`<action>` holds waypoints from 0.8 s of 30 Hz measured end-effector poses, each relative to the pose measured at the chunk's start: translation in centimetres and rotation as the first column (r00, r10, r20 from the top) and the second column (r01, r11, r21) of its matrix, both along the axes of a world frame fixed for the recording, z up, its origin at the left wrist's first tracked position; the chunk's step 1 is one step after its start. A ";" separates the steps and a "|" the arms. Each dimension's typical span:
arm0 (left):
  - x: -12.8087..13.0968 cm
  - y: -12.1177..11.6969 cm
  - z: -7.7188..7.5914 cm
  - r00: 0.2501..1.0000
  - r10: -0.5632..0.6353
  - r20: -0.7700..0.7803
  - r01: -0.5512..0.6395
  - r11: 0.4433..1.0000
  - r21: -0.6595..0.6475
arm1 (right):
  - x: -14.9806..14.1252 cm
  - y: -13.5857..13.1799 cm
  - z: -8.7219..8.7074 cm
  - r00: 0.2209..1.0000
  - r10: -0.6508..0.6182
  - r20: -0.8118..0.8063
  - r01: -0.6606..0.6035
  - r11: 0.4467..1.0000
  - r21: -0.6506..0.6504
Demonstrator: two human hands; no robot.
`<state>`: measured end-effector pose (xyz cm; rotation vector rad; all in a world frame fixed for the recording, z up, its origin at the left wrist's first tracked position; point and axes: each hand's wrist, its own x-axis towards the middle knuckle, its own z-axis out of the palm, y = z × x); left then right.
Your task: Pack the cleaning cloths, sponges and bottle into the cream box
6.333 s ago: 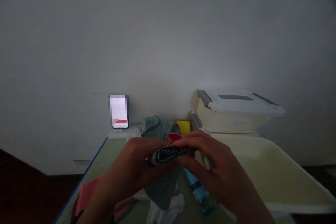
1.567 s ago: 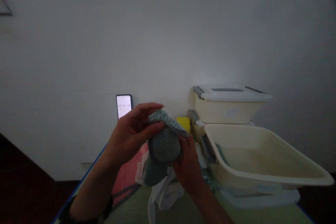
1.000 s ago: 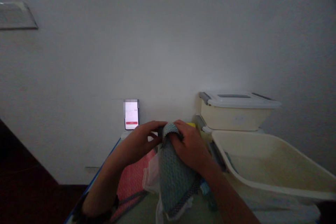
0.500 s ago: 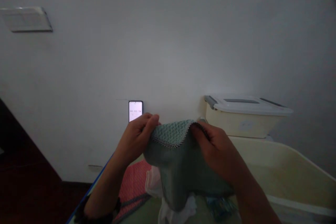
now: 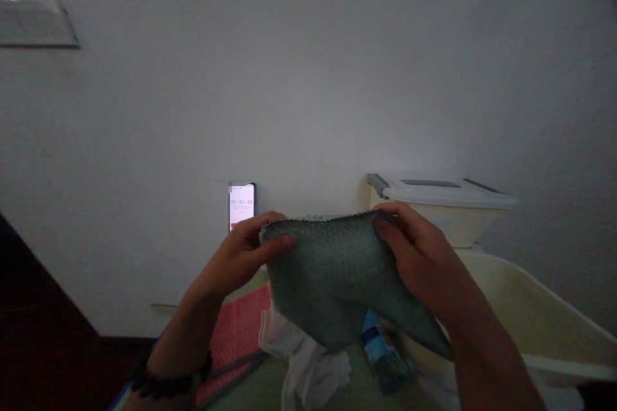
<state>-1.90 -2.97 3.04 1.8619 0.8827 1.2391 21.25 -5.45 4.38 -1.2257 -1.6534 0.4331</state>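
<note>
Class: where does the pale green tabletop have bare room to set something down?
Bare tabletop shows between the pink textured cloth and crumpled white cloth, and between that cloth and the blue-labelled plastic bottle. Crowded: where pink and white cloths meet, below the raised grey-green cloth.

A muted green cloth [image 5: 332,276] with a thin dark-and-light edging is held spread between the fingers of the left hand [image 5: 241,260] and those of the right hand [image 5: 424,260]. Its top edge runs nearly level from fingers to fingers (a sliver of paler weave shows behind). Below them it drapes loosely, one corner trailing under the right fingers.
</note>
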 end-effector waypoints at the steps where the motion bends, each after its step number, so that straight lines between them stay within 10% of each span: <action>1: 0.0 -0.1 0.1 0.996 0.031 0.083 -0.029 0.999 -0.024 | 0.2 -0.1 0.0 0.998 0.047 0.031 -0.046 0.998 -0.040; 11: 1.7 -2.3 1.4 0.998 0.049 0.036 -0.047 0.996 -0.070 | -0.5 -0.9 0.4 0.935 0.336 0.114 -0.324 0.939 -0.116; 18: 0.0 -1.7 1.7 0.972 -0.099 -0.212 0.054 0.977 -0.205 | 0.2 0.2 0.0 0.934 0.127 -0.334 -0.103 0.991 0.091; 24: -1.2 -0.5 0.9 0.980 -0.039 -0.194 -0.006 0.974 -0.227 | 0.6 0.7 0.0 0.945 0.026 -0.326 0.017 0.992 0.126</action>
